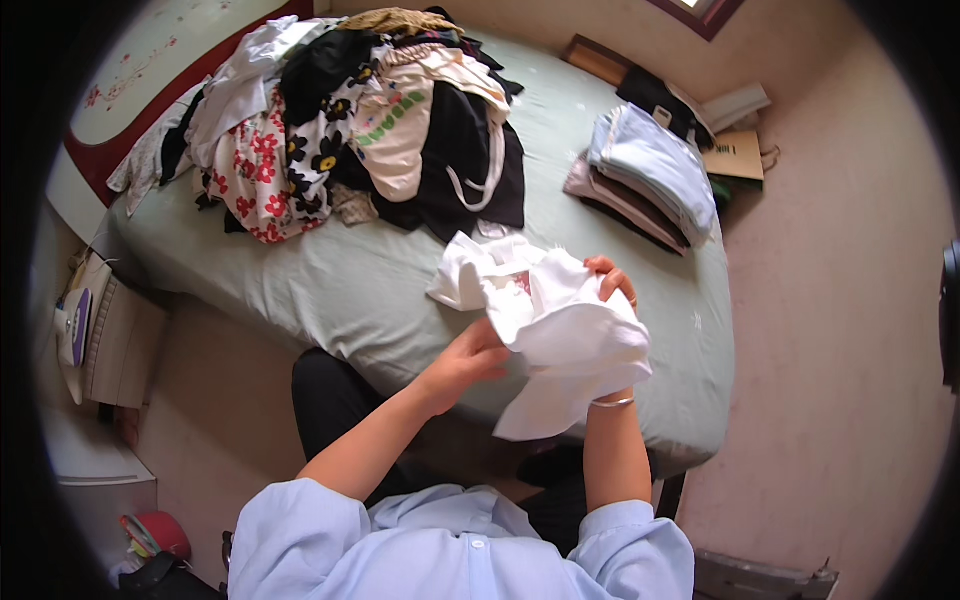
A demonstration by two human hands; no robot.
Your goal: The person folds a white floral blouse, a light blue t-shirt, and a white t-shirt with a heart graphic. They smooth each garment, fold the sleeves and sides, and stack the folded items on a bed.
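A crumpled white garment (577,330) is held up over the near edge of the bed, with a small reddish print showing among its folds. My right hand (615,281) grips it from the right side. Its fingers curl over the upper edge, while the palm is hidden behind the cloth. A silver bangle circles that wrist. My left hand (476,356) is at the garment's left edge, some fingers partly behind the fabric and the lower ones loosely bent. Whether it pinches the cloth cannot be made out. One end of the garment lies toward the bed sheet (360,277).
A large heap of mixed clothes (322,120) covers the far left of the bed. Folded clothes (649,176) are stacked at the right, near a cardboard box (735,157). A clothes iron (75,330) stands at the left. A red container (157,532) is on the lower left.
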